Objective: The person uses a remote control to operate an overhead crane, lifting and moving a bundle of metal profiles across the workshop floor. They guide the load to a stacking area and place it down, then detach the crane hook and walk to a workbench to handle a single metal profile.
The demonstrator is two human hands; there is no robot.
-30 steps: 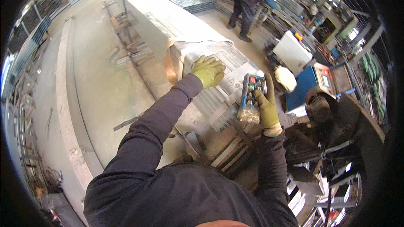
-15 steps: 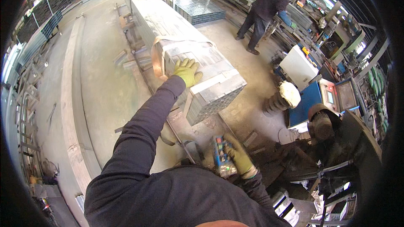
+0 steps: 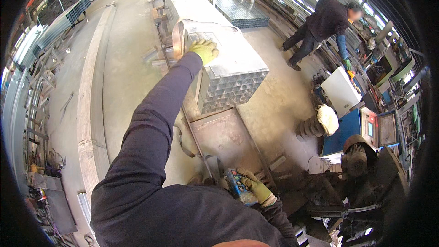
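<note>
My left hand (image 3: 204, 51), in a yellow-green glove, lies with fingers stretched out on the top left edge of a long bundle of square metal tubes (image 3: 234, 89). The tubes' hollow ends face me. Beside that hand a pale orange lifting strap (image 3: 178, 40) passes round the bundle, standing in a loop off its left side. Low in front of my body, my gloved right hand (image 3: 257, 188) is closed round a blue handheld remote control (image 3: 238, 186) with buttons on its face. Part of the remote is hidden by the fingers.
A co-worker (image 3: 325, 25) bends over machinery at the far right, one hand near a white cabinet (image 3: 340, 87). Closer stand a blue control cabinet (image 3: 344, 126) and a dark motor (image 3: 358, 155). Long beams (image 3: 93, 105) lie on the left floor; another tube stack (image 3: 240, 11) is behind.
The tube bundle has shifted away from me, showing more of the floor frame below its end. My left hand stays on it. The co-worker's hand has moved toward the white cabinet. My view has shifted.
</note>
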